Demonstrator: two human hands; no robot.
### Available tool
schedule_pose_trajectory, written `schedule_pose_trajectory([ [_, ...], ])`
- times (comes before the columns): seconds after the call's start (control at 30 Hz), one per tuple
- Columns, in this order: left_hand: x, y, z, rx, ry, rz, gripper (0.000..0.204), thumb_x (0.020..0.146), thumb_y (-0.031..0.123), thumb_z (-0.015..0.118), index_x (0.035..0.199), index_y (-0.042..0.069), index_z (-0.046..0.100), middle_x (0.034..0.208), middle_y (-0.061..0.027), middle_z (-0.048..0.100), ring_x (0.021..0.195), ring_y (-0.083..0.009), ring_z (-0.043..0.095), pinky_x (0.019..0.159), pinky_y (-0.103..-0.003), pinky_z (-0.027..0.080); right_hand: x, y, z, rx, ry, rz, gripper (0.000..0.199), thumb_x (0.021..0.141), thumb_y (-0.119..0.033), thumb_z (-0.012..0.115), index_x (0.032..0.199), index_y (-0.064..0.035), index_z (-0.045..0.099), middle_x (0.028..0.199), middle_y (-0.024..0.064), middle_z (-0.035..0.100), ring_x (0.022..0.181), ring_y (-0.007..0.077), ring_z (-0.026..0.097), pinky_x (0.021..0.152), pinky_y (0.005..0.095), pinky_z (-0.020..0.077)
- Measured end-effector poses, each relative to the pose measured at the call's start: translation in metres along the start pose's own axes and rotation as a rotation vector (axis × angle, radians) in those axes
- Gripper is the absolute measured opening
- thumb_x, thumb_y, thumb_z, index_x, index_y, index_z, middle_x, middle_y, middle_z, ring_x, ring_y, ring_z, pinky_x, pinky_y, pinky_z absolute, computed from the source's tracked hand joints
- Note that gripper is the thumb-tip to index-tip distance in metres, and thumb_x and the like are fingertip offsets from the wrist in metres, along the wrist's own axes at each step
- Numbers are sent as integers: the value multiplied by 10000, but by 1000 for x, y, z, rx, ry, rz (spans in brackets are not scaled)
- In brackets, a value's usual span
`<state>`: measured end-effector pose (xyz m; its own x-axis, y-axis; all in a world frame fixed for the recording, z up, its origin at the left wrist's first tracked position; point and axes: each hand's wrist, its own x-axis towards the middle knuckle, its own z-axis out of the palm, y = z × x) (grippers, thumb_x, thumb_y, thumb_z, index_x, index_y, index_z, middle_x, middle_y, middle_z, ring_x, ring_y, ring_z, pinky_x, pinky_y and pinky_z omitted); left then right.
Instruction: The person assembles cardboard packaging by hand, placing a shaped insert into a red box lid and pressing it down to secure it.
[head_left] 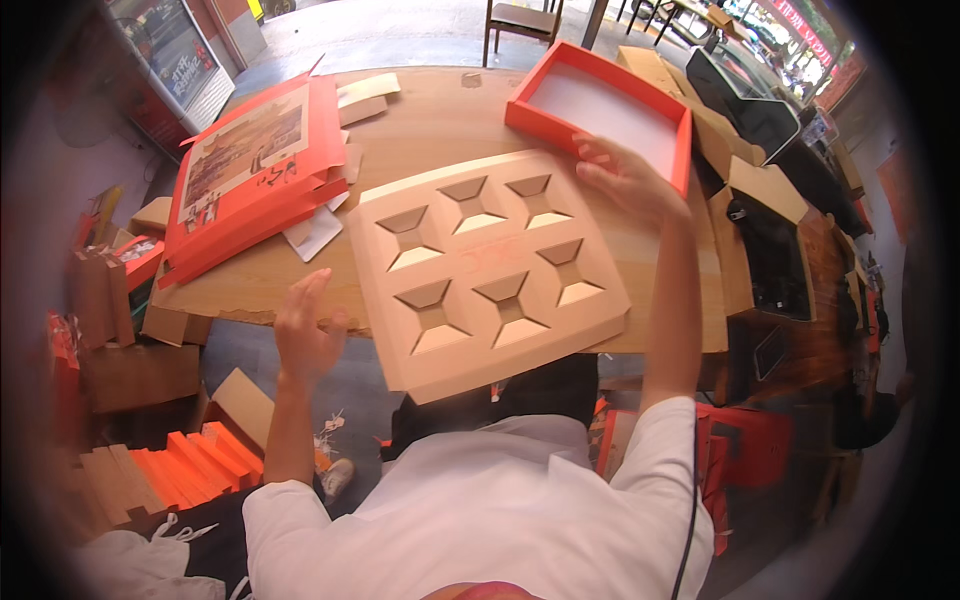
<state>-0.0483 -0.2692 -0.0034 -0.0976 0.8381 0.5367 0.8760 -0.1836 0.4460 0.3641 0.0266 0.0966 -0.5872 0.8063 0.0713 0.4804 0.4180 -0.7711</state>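
Observation:
A tan cardboard insert (490, 255) with several square folded wells lies at the table's front edge, its near side jutting past it. Just left of the insert is my left hand (308, 325), fingers apart and holding nothing. My right hand (628, 178) hovers beyond the insert's far right corner, fingers loosely spread and slightly blurred. It overlaps the near wall of a red open box (540, 113) with a white inside; whether it touches that wall is unclear. At the table's left, a red printed box lid (250, 150) lies with its flaps loose.
Cream card pieces (368, 98) and a white flap (318, 232) lie beside the printed lid. Cardboard cartons (735, 215) crowd the right side. Orange and brown card strips (185, 465) fill a carton on the lower left. A chair (522, 20) stands beyond the wooden table (440, 120).

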Motion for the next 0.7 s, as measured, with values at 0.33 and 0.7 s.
schedule_pose_trajectory([
  [0.33, 2, 45, 54, -178, -70, -306, 664, 955, 367, 694, 1487, 26, 488, 1434, -275, 562, 1370, -424, 525, 1113, -482, 433, -39, 47, 27, 129, 8, 303, 527, 995, -411, 685, 1300, 19, 658, 848, 91, 683, 589, 134, 638, 566, 301, 524],
  [0.7, -45, 104, 22, 7, -60, -631, 615, 958, 230, 682, 1484, 13, 450, 1269, -163, 655, 1184, -248, 652, 982, -336, 513, -47, 60, 50, -340, 338, 121, 524, 959, -483, 673, 1262, -57, 698, 1029, 88, 722, 922, 268, 709, 806, 410, 563],
])
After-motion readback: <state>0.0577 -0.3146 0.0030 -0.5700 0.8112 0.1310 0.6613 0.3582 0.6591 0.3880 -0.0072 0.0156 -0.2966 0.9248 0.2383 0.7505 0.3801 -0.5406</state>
